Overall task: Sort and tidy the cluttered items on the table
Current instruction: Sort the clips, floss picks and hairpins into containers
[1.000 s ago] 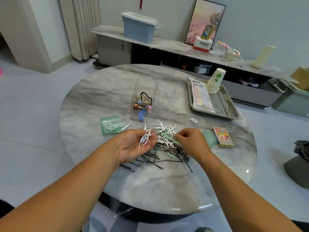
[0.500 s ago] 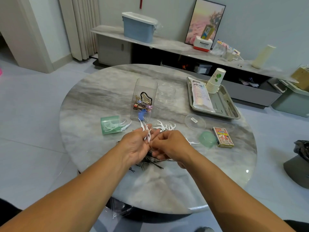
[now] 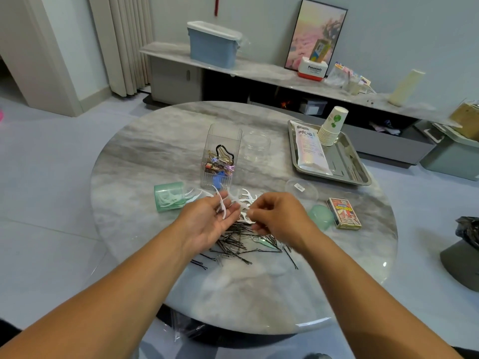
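My right hand (image 3: pixel 278 216), which was pressed up against my left hand (image 3: pixel 207 224) half a second ago, has drawn back a little toward the pile. Its fingers are curled over and pinching another white floss pick (image 3: pixel 247 218) out of the tangle. My left hand lies palm up, fingers loosely cupped round the floss picks (image 3: pixel 222 207) gathered so far. So the collecting goes on; black hairpins (image 3: pixel 241 244) remain scattered on the desk (image 3: pixel 155 151), and the green container (image 3: pixel 168 196) lying on its side to the left looks like the picks' home. Readable writing: "Panasonic" on the red-and-white box (image 3: pixel 313 69) on the shelf.
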